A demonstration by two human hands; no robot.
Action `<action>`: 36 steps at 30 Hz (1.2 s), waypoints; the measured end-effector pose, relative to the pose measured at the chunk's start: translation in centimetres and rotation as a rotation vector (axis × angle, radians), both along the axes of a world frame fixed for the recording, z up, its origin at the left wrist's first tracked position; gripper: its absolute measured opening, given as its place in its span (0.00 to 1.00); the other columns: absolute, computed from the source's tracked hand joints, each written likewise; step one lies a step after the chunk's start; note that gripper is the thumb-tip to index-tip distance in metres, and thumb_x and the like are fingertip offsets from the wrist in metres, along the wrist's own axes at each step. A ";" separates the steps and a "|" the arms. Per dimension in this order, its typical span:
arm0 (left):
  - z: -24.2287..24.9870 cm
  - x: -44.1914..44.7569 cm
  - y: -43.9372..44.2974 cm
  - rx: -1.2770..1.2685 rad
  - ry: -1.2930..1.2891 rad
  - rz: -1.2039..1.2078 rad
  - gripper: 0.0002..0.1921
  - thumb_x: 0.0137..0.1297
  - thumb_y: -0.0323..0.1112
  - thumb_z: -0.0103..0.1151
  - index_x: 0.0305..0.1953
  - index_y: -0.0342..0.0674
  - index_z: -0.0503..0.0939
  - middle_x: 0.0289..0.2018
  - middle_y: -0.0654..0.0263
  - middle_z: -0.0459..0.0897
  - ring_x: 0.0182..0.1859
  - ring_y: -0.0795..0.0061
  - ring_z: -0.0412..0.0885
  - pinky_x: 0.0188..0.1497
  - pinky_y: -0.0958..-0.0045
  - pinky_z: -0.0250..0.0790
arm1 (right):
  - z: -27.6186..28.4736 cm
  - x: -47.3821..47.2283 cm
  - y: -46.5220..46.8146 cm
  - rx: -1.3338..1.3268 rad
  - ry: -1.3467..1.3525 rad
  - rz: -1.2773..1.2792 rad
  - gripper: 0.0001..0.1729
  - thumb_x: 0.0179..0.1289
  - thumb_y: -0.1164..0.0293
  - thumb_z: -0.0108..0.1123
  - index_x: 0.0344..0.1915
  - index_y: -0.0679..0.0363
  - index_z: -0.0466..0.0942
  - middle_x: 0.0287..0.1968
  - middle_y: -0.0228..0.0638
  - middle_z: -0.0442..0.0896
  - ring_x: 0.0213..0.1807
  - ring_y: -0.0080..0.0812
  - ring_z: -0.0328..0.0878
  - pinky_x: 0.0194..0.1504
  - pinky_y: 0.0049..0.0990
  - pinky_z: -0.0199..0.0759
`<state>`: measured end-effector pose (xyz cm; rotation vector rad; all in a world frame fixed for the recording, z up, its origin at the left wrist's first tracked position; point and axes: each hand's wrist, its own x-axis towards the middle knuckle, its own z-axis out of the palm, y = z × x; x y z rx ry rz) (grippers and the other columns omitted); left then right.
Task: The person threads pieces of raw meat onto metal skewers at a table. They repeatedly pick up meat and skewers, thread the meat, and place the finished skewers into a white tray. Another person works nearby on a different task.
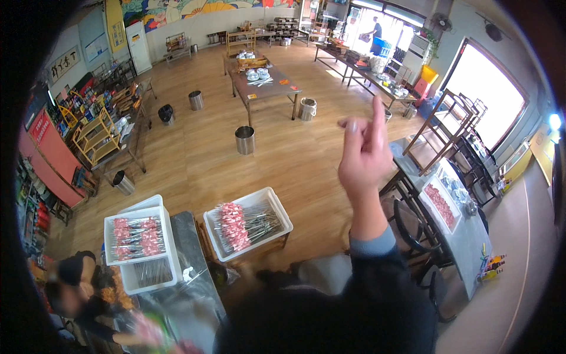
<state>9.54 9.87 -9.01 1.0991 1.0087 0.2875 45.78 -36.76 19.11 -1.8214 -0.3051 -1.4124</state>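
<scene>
My right hand (366, 155) is raised in front of me, the index finger extended and the other fingers partly bent, with nothing in it. My left hand is out of view. Below and to the left of the raised hand, a white plastic tray (278, 204) holds a row of skewers threaded with pink meat (235, 226) beside bare metal skewers (265, 221). Further left, a stacked white tray (164, 230) carries more meat skewers (148, 236). Under it, a white bin (175, 275) holds thin metal skewers.
A co-worker (66, 287) leans over the dark worktop (199, 283) at lower left, an arm reaching towards blurred pink stuff. At right, a table (462, 256) bears a white tray of meat pieces (438, 204). Chairs (409, 223) stand beside it. A metal bin (245, 140) stands on the floor ahead.
</scene>
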 end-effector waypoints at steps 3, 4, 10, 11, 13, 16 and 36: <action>0.0 0.6 -0.2 -0.001 -0.001 0.002 0.10 0.80 0.46 0.54 0.41 0.49 0.77 0.26 0.75 0.73 0.23 0.83 0.66 0.21 0.77 0.57 | -1.6 -1.6 1.6 -0.380 -0.128 0.028 0.28 0.64 0.79 0.63 0.65 0.70 0.76 0.31 0.39 0.85 0.26 0.31 0.81 0.28 0.28 0.76; 0.0 0.9 -0.3 -0.002 -0.005 0.004 0.10 0.80 0.46 0.54 0.41 0.49 0.77 0.26 0.75 0.73 0.23 0.83 0.66 0.21 0.77 0.57 | -2.6 -1.3 2.5 -0.452 -0.136 0.105 0.26 0.62 0.80 0.63 0.62 0.68 0.79 0.32 0.39 0.85 0.26 0.33 0.81 0.27 0.30 0.76; 0.0 1.6 -0.5 -0.019 -0.030 -0.011 0.10 0.80 0.46 0.54 0.42 0.49 0.77 0.27 0.75 0.73 0.23 0.83 0.66 0.21 0.77 0.57 | -15.2 -0.6 6.1 -0.527 0.683 0.330 0.14 0.69 0.64 0.61 0.47 0.60 0.84 0.31 0.54 0.85 0.33 0.58 0.84 0.36 0.50 0.79; 0.0 1.6 -0.5 -0.022 -0.033 -0.012 0.10 0.80 0.46 0.54 0.42 0.49 0.77 0.27 0.75 0.73 0.23 0.84 0.66 0.21 0.77 0.57 | -17.4 -0.5 6.1 -0.567 0.790 0.337 0.13 0.70 0.62 0.59 0.45 0.59 0.83 0.31 0.55 0.85 0.35 0.59 0.84 0.37 0.53 0.79; 0.0 1.7 -0.6 -0.024 -0.031 -0.013 0.10 0.80 0.46 0.54 0.42 0.49 0.77 0.27 0.75 0.73 0.23 0.84 0.66 0.21 0.78 0.57 | -21.2 -0.6 5.8 -0.626 0.942 0.354 0.13 0.70 0.61 0.57 0.42 0.57 0.83 0.32 0.56 0.85 0.36 0.61 0.84 0.39 0.55 0.79; 0.0 1.8 -0.5 -0.024 -0.027 -0.021 0.10 0.80 0.46 0.54 0.43 0.49 0.77 0.27 0.75 0.73 0.23 0.84 0.66 0.21 0.78 0.57 | -24.4 -0.9 5.5 -0.667 1.037 0.369 0.12 0.69 0.61 0.57 0.40 0.57 0.81 0.32 0.56 0.85 0.36 0.61 0.84 0.40 0.56 0.78; -0.1 3.0 -0.1 -0.027 0.024 -0.043 0.11 0.80 0.47 0.54 0.44 0.48 0.77 0.28 0.75 0.74 0.22 0.85 0.66 0.20 0.79 0.56 | -7.7 10.5 0.5 -0.283 0.588 -0.069 0.28 0.67 0.62 0.64 0.63 0.64 0.77 0.65 0.57 0.79 0.54 0.57 0.84 0.56 0.48 0.78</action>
